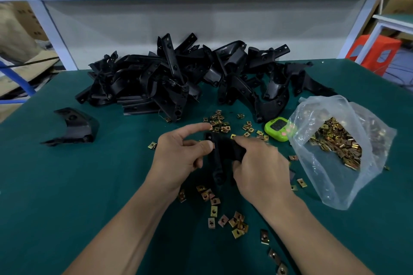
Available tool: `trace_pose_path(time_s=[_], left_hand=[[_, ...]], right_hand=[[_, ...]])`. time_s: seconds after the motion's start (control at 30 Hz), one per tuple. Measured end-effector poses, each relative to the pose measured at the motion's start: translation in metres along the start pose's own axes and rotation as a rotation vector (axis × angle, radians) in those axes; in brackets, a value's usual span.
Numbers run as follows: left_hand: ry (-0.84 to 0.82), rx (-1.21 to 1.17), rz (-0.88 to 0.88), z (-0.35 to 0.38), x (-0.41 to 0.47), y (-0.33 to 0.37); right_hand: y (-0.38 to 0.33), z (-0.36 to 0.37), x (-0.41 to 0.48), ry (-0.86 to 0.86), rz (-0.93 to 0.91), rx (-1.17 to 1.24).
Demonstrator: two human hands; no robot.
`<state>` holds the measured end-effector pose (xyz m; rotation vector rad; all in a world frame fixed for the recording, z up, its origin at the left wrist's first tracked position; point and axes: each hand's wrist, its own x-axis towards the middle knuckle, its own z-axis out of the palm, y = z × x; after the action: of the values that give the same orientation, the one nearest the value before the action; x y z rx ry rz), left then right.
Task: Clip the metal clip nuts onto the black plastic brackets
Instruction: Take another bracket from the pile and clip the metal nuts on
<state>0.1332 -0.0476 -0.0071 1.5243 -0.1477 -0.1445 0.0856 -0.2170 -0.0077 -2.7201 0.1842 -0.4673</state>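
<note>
Both hands hold one black plastic bracket (220, 154) just above the green mat. My left hand (178, 156) grips its left side with thumb and lower fingers, the index finger stretched out over its top end. My right hand (261, 163) wraps the right side, and its fingertips press at the bracket's upper edge; a clip nut there is mostly hidden. Loose brass-coloured clip nuts (225, 214) lie scattered below the hands, and more clip nuts (220, 121) lie just beyond them. A big heap of black brackets (185, 78) fills the back of the mat.
A clear plastic bag (342, 147) full of clip nuts lies open at the right. A green timer (278, 129) sits beside it. A single black bracket (73, 127) rests alone at the left. The green mat (67, 196) ends at a white shelf frame behind.
</note>
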Motion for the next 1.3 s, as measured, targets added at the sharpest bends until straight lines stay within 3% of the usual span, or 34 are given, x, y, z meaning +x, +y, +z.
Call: trace_pose_path(time_s=[0.1,0.27,0.4,0.5,0.67,0.87,1.1,1.3], left_hand=[[0.036,0.019,-0.001,0.004,-0.001,0.002],[0.163,-0.157,-0.071,0.014,-0.004,0.005],[0.123,-0.182,-0.094,0.009,-0.005,0.005],[0.110,-0.047,-0.040,0.007,-0.003,0.004],[0.126,0.384,0.124,-0.018,-0.002,0.011],[-0.156,0.974,0.146,-0.022,-0.020,0.015],[-0.470,0.987,0.004,-0.039,-0.015,0.027],[-0.205,0.978,0.129,-0.034,-0.016,0.018]], right_hand=[[-0.003,0.002,-0.002,-0.004,0.023,0.066],[-0.002,0.003,0.000,-0.001,0.063,0.122],[-0.001,0.004,-0.002,-0.004,0.065,0.147],[0.001,0.004,-0.001,-0.019,0.066,0.171],[0.005,0.003,0.002,-0.034,0.081,0.165],[0.006,0.004,0.004,-0.025,0.094,0.166],[0.007,0.003,0.004,-0.056,0.100,0.174],[0.008,0.002,0.004,-0.070,0.102,0.190]])
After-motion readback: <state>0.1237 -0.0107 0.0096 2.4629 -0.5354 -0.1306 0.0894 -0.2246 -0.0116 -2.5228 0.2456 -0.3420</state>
